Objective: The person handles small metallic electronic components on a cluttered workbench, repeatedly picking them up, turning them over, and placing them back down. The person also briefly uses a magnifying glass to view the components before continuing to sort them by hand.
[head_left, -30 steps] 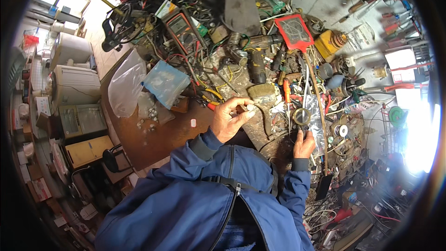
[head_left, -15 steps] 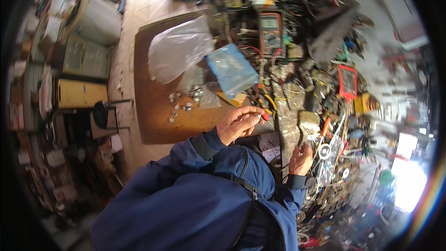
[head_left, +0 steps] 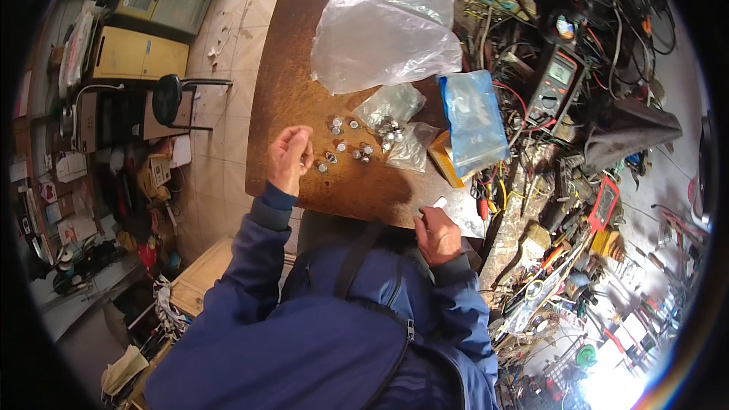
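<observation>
Leftmost, a yellow cabinet (head_left: 140,55) is standing beyond a black chair (head_left: 167,100), and a tiled floor (head_left: 220,125) is running as a strip between the chair and the left edge of the brown table (head_left: 288,53). Just inside that edge, toward the near corner, the left hand (head_left: 287,158) is reaching over the wood, its fingers curling together; I cannot tell whether they are gripping anything. Small metal pieces (head_left: 367,151) are lying scattered just right of it, with brown wood showing between them and the table's near edge. Farther back, a large clear bag (head_left: 380,38) is spreading across the far part, while two small clear bags (head_left: 391,104) are resting beside the densest pieces. The right hand (head_left: 438,237) is bending its fingers at the near edge, close to a small whitish thing (head_left: 440,202); whether it is clamping that is unclear. A blue plastic bag (head_left: 474,118) is covering the right side. Beyond, a multimeter (head_left: 557,80) is leaning among tangled wires (head_left: 607,7), and tools are crowding the space rightward, where bright light is glaring.
</observation>
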`<act>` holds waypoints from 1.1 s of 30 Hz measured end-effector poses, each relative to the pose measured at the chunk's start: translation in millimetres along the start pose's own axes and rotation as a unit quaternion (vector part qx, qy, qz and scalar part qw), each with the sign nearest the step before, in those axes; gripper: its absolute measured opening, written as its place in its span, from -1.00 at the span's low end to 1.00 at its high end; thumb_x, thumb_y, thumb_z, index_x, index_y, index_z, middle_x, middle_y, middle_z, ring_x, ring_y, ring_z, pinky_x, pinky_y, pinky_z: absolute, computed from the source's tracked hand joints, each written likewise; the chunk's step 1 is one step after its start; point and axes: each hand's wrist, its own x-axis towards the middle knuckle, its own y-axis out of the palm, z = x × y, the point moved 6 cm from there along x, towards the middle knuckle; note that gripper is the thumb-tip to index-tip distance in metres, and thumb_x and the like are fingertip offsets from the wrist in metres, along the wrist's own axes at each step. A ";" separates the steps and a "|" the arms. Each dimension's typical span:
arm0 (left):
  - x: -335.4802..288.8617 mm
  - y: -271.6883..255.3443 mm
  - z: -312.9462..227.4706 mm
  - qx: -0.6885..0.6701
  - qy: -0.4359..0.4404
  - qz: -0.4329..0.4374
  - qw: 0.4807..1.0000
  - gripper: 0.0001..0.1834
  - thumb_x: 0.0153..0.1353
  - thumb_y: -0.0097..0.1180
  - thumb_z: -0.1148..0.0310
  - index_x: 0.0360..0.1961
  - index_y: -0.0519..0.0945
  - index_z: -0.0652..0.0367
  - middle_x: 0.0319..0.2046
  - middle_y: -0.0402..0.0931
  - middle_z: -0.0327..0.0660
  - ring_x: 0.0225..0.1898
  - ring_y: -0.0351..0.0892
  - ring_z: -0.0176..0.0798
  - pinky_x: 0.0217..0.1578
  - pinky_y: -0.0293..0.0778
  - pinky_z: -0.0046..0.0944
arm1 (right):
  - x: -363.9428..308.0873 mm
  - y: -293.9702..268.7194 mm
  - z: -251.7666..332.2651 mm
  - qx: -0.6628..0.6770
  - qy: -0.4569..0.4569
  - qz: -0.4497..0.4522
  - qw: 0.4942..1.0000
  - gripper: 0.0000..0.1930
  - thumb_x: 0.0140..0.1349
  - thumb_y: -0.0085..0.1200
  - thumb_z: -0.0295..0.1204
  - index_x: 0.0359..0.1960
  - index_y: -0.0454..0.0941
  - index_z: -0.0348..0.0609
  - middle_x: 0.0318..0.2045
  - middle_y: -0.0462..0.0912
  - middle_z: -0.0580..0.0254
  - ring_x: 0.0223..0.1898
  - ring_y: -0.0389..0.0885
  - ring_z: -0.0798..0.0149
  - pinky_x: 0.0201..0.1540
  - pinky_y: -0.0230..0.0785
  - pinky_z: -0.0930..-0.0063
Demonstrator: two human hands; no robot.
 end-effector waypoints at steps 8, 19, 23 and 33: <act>65.8 -3.5 4.1 0.061 0.112 0.002 0.992 -0.73 0.48 0.02 0.21 -0.09 0.57 0.21 -0.58 0.39 -0.36 -0.64 0.27 -0.54 -0.62 0.13 -0.49 | 58.1 70.4 -7.0 0.000 -0.148 0.043 0.988 -0.87 0.16 0.28 -0.47 -0.39 0.54 -0.16 -0.52 0.51 0.11 -0.49 0.57 0.02 -0.47 0.42 0.22; 62.2 -16.0 32.7 0.118 0.277 0.075 0.951 -0.73 0.52 -0.13 0.32 -0.04 0.52 0.30 -0.50 0.40 -0.27 -0.59 0.21 -0.52 -0.59 0.17 -0.49 | 31.0 93.8 -19.5 -0.066 -0.350 -0.022 0.934 -0.71 -0.05 0.43 -0.44 -0.38 0.58 -0.32 -0.66 0.42 0.27 -0.73 0.42 0.29 -0.70 0.29 0.43; 26.2 -0.5 16.0 0.117 0.337 0.111 0.928 -0.68 0.52 -0.13 0.29 0.02 0.52 0.34 -0.44 0.42 -0.26 -0.55 0.23 -0.51 -0.57 0.18 -0.49 | 10.4 95.1 -13.8 -0.135 -0.399 -0.102 0.901 -0.72 -0.05 0.41 -0.47 -0.36 0.57 -0.31 -0.64 0.41 0.28 -0.70 0.42 0.28 -0.71 0.27 0.42; 36.6 47.6 30.5 -0.214 0.086 0.365 0.902 -0.75 0.45 -0.02 0.36 -0.02 0.54 0.33 -0.22 0.54 -0.14 -0.34 0.51 -0.36 -0.41 0.45 -0.50 | 38.1 43.2 24.0 -0.001 -0.249 -0.057 0.967 -0.80 0.20 0.30 -0.39 -0.37 0.65 -0.32 -0.55 0.65 0.12 -0.53 0.59 0.34 -0.41 0.44 0.41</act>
